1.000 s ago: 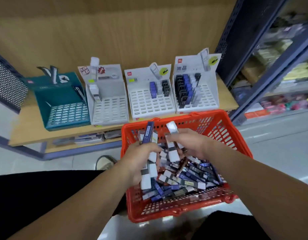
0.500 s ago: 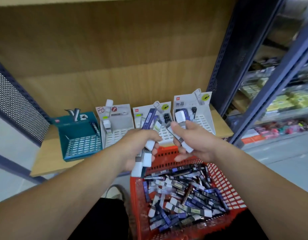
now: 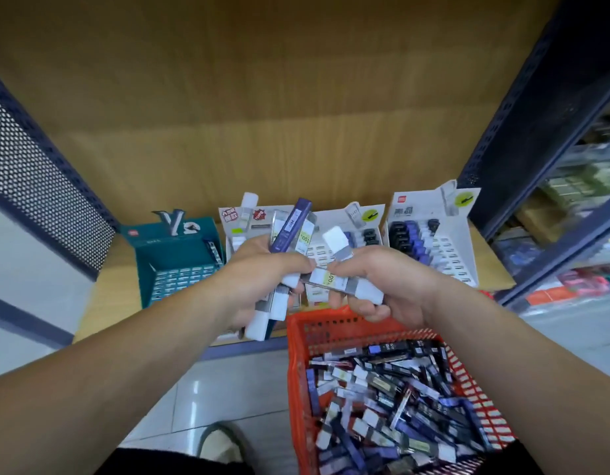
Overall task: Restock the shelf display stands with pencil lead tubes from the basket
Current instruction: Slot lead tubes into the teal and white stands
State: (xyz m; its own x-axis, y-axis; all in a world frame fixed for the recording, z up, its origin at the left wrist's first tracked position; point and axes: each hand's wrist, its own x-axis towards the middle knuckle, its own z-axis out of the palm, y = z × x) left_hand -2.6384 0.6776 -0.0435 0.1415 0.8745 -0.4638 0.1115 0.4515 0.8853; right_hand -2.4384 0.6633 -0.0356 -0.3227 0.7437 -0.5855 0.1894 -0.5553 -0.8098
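Note:
My left hand (image 3: 259, 279) grips a bundle of several pencil lead tubes (image 3: 289, 231), blue and white ones, upright in front of the shelf. My right hand (image 3: 382, 286) holds two white-capped tubes (image 3: 344, 282), one lying crosswise, its tip touching the left hand's fingers. Below them the red basket (image 3: 298, 341) holds a heap of many tubes. Behind on the wooden shelf (image 3: 108, 282) stand a teal display stand (image 3: 173, 262) and three white stands (image 3: 440, 248); the right one has a block of black and blue tubes, the middle ones are partly hidden by my hands.
A dark perforated metal panel (image 3: 32, 186) bounds the shelf bay on the left and a dark blue upright (image 3: 536, 108) on the right. Blurred stocked shelves (image 3: 584, 214) lie further right. A shoe (image 3: 221, 443) and tiled floor show below.
Both hands rose out of the basket with their tubes and now sit together in front of the stands. The view tilted upward, so the basket dropped toward the lower right.

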